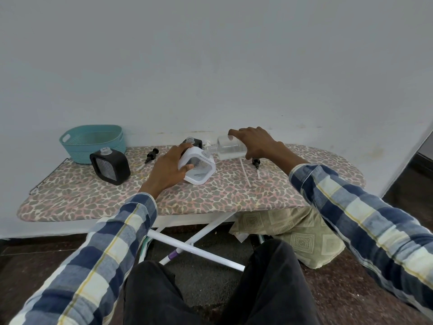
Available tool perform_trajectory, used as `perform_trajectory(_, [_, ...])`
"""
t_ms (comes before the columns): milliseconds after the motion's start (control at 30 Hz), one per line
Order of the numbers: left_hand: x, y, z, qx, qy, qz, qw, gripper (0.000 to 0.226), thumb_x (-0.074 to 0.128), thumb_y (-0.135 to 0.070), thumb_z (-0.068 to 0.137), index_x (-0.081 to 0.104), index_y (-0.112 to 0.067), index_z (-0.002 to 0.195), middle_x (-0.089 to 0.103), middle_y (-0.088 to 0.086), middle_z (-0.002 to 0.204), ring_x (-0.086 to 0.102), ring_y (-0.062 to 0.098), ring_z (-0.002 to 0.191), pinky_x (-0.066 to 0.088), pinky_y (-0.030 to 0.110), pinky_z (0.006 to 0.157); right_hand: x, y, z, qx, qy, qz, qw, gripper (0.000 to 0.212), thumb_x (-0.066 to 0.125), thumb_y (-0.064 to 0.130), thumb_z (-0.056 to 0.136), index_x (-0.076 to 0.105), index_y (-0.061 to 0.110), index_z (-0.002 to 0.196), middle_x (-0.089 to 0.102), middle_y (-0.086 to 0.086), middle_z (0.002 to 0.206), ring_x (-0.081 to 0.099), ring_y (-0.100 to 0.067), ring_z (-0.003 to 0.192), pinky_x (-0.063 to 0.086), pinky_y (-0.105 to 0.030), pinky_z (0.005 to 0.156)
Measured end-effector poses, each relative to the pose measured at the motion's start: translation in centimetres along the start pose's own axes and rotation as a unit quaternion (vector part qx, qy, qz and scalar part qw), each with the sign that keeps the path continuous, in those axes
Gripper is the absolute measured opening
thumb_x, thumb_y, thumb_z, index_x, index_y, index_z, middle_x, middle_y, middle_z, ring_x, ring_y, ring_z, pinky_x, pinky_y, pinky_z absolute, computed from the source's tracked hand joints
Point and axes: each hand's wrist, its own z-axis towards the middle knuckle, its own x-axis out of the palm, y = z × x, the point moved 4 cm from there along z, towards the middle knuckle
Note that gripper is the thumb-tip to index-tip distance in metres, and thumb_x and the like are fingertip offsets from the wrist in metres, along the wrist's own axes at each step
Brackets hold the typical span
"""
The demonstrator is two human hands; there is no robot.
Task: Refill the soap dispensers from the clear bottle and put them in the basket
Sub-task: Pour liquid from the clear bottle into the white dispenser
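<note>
I see the left hand (167, 170) gripping the tilted white square-framed dispenser (198, 168) at board centre. The right hand (254, 143) grips the clear bottle (228, 146), laid sideways, neck at its mouth. Ribbed teal basket (92, 143) at 10 o'clock.

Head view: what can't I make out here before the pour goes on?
- Second black dispenser: mostly hidden behind left hand and white dispenser.
- Liquid flow from clear bottle: too small, transparent.
- White dispenser's fill level: unclear.
- Basket floor: hidden by its near wall.
</note>
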Motion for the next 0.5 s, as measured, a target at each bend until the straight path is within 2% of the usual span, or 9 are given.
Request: perform_trajectory(500, [-0.02,0.14,0.02,0.0,0.001,-0.004,1.0,0.067,0.079,-0.031,0.094,0.044,-0.037,0.151,0.066,0.002,0.131,0.069,0.028,0.105,0.059,0.044,0.087,-0.25,0.13,0.1,-0.007,-0.004,-0.004,1.0,0.08,0.087,0.01,0.069,0.043,0.028,0.133,0.051,0.004,0.091,0.048,-0.025,0.081,0.032,-0.036,0.071])
